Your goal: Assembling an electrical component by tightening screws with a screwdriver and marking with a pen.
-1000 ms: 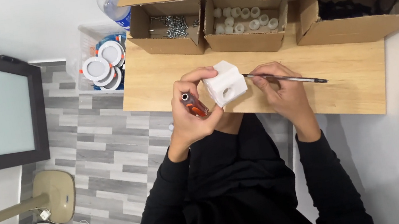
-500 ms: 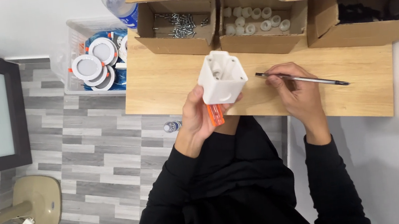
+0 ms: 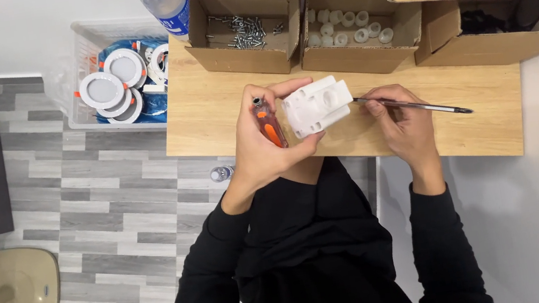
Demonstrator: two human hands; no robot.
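Note:
My left hand (image 3: 268, 150) grips a white plastic housing (image 3: 316, 105) above the near edge of the wooden table (image 3: 209, 121). The same hand also clamps a screwdriver with an orange, clear handle (image 3: 268, 124) against the palm. My right hand (image 3: 402, 122) pinches a thin metal rod (image 3: 418, 105) whose left tip touches the right side of the housing. The rod's dark end points right over the table.
Three open cardboard boxes stand along the table's far side: one with screws (image 3: 244, 30), one with small white parts (image 3: 348, 26), one with dark items (image 3: 497, 19). A clear bin of round white lamps (image 3: 116, 88) sits on the floor at the left, a plastic bottle (image 3: 163, 1) beside it.
The white housing has turned in my left hand from upright to lying sideways. The right hand with the rod has stayed close to its right side.

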